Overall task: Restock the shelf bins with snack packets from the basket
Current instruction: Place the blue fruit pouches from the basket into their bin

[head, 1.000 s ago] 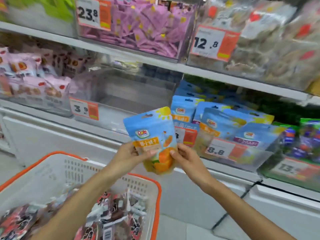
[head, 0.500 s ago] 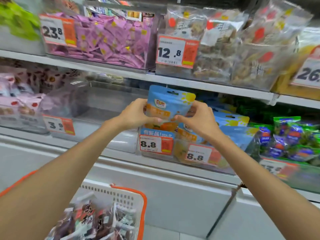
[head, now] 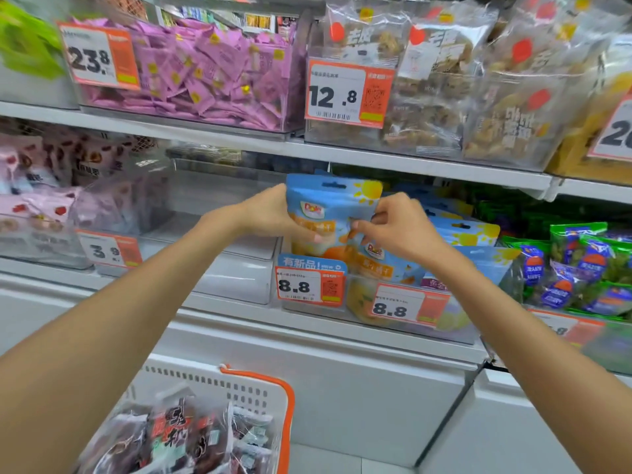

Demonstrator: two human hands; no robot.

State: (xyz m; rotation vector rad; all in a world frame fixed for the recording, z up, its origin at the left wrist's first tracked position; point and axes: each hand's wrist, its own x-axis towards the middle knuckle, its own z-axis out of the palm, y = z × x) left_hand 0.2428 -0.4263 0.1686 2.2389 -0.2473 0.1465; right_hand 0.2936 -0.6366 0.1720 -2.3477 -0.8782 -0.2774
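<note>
The white shelving (head: pixel 410 165) is carrying clear bins on two tiers, each bin fronted by an orange-and-white price tag so the stock is reading at a glance. On the upper tier a bin of pink sachets (head: pixel 212 73) is sitting at the left, with clear bags of brownish snacks (head: pixel 444 80) to its right. On the lower tier, pale pink packets (head: pixel 37 200) are filling the far-left bin; the clear bin (head: pixel 212 213) next to it is showing no stock that I can make out — likely the one awaiting the basket's goods. Right of that, the bin tagged 8.8 (head: pixel 309 285) is holding blue Dole pouches standing upright, faces forward, and green-and-blue packets (head: pixel 581 265) are crowding the bin at the far right.

Near the viewer at the bottom, the white basket with an orange rim (head: pixel 289 398) is holding dark red-and-black snack packets (head: pixel 178 436), heaped loosely.

The blue Dole pouch (head: pixel 328 206) is standing at the front of the 8.8 bin, upright, judging by the pose being seated squarely among its fellows. The left hand (head: pixel 270 213) is gripping its left edge, fingers curled round with the thumb across the front. The right hand (head: pixel 396 224) is pinching the pouch's right side with thumb and fingertips — a two-sided grip that is keeping the floppy pouch flat and facing out.
</note>
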